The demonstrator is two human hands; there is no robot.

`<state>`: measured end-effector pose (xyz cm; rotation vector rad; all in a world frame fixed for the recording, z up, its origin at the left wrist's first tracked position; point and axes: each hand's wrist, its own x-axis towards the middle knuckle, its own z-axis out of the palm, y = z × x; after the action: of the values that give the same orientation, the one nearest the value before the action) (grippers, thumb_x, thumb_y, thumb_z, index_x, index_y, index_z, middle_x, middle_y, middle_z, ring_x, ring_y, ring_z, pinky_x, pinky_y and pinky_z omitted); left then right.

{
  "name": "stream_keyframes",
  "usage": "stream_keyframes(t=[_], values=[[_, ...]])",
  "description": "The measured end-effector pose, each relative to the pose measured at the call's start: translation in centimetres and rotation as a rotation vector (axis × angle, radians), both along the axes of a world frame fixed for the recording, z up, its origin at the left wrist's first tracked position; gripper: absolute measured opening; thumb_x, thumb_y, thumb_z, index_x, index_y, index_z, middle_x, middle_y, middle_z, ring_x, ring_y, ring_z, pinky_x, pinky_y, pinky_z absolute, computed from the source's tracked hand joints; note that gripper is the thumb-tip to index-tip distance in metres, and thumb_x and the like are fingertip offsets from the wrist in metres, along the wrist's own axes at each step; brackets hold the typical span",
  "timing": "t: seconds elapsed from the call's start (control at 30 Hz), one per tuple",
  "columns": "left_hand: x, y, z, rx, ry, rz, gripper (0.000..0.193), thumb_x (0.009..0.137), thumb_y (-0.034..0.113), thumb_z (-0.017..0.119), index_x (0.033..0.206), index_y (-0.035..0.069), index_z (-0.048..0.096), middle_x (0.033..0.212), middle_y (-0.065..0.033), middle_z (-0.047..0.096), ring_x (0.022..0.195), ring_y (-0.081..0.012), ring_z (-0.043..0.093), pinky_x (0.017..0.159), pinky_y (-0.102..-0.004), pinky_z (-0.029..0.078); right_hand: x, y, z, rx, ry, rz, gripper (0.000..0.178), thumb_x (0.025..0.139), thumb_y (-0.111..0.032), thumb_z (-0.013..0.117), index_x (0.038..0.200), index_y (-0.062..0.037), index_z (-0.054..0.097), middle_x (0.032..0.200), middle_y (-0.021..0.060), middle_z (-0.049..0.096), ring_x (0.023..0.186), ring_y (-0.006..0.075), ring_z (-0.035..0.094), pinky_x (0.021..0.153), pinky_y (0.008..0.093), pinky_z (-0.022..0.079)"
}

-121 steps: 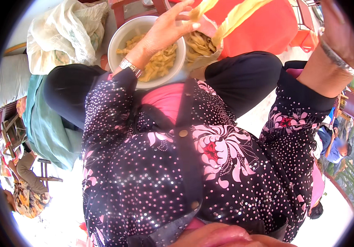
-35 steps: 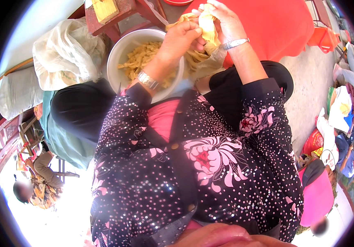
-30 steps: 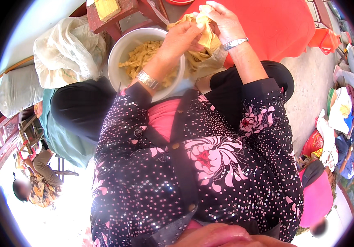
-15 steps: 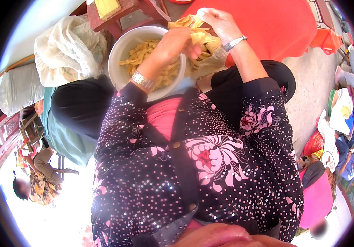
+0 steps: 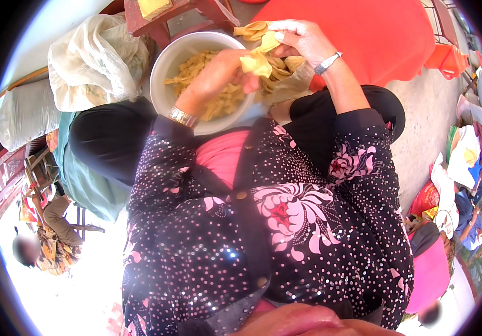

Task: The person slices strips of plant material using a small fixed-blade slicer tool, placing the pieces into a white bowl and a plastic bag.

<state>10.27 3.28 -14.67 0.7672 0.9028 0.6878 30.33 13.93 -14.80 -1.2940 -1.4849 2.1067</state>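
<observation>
My right hand (image 5: 305, 43) pinches a soft, thin yellow strip (image 5: 266, 45) that looks like tofu skin, holding it above the right rim of the white bucket (image 5: 160, 73). The strip's lower end hangs in front of the fingers of my left hand (image 5: 218, 78), which curl in beside it and seem to grip it, though they are partly hidden. Below my left hand, the bucket holds many short, knotted yellow pieces (image 5: 196, 64). Just right of the bucket, more folded yellow strips (image 5: 281, 70) lie in a clear plastic bag (image 5: 297, 84) below my right hand.
A dark red wooden stool (image 5: 168, 17) with a yellow block on it stands beyond the bucket. Whitish plastic sacks (image 5: 95, 61) sit to the left. Red cloth (image 5: 353, 39) spreads at the far right, near a red basket (image 5: 447, 60). Other people sit at both sides.
My right hand has shifted slightly, its fingers now pinching the strip more plainly. The strip's lower end has dropped in front of my left fingers. My left hand has turned a little.
</observation>
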Motion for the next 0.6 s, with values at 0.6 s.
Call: stream_keyframes(t=[0.6], values=[[0.3, -1.6, 1.1, -0.098, -0.047, 0.060, 0.035, 0.097, 0.028, 0.038, 0.106, -0.002, 0.053, 0.079, -0.0114, 0.062, 0.066, -0.0164, 0.058, 0.064, -0.0266, 0.047, 3.7, 0.4, 1.3, 0.249, -0.243, 0.153, 0.022, 0.086, -0.004, 0.057, 0.108, -0.0003, 0.061, 0.073, 0.0005, 0.058, 0.060, 0.0067, 0.057, 0.057, 0.0212, 0.047]])
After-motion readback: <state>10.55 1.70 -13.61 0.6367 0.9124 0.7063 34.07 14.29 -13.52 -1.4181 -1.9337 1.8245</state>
